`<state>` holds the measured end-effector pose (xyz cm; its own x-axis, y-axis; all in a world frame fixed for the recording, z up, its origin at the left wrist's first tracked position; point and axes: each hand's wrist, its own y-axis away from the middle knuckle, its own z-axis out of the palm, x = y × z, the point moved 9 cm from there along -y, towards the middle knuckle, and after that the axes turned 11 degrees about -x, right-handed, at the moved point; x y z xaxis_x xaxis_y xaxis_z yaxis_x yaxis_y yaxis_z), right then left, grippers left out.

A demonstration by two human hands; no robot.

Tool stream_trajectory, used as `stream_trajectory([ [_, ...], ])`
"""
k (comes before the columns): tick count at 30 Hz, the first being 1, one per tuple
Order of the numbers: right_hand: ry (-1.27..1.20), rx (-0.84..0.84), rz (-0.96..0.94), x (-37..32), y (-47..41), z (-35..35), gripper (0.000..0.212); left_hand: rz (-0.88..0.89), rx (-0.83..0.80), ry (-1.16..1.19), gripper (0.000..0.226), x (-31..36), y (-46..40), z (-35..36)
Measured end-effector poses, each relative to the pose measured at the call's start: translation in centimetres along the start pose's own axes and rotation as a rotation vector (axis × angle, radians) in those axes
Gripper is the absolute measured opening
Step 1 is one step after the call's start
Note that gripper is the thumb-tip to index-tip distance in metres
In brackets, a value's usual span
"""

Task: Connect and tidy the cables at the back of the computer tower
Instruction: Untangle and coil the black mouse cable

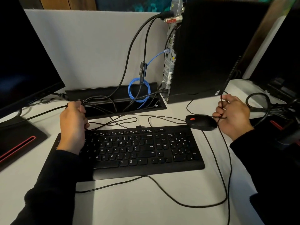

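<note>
Taking the keyboard [129, 148] as the landmark: nearest the viewer, in front of its front edge, a thin black cable [186, 204] sweeps across the tabletop [138, 208] in a long slack loop and climbs past the keyboard's right end. There the right hand [232, 114] has its grip closed on it, fingers pinching a strand that runs nearly upright through them, beside the mouse [201, 122]. At the keyboard's back-left corner the left hand [73, 117] is curled around a bunch of thin black leads (which one belongs to which device cannot be told).

Behind the keyboard lies the cable trough [116, 101], and beyond its right end stands the computer tower [203, 49], its port panel [169, 59] facing left. So the sockets lie up and back-left of the right hand, which I judge the nearer to them.
</note>
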<state>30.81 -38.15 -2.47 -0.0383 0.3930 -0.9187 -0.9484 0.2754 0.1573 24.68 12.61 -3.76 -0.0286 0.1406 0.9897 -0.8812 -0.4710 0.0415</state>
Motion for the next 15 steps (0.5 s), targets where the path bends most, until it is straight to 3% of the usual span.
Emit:
stream_trajectory([
  [8,0.039,0.006,0.015,-0.7,0.2,0.2,0.019,0.256,-0.189,-0.21,0.03,2.7,1.4,3.3],
  [10,0.347,0.026,-0.06,-2.3,0.4,0.5,0.04,0.377,-0.235,-0.285,0.03,4.7,2.5,4.4],
  [13,1.112,0.06,-0.357,-5.9,2.8,3.8,0.081,0.572,-0.303,-0.461,0.028,8.5,5.3,7.6],
  [15,1.276,-0.081,-0.647,-7.6,6.8,8.8,0.091,0.646,-0.389,-0.519,0.023,10.6,7.4,10.9],
])
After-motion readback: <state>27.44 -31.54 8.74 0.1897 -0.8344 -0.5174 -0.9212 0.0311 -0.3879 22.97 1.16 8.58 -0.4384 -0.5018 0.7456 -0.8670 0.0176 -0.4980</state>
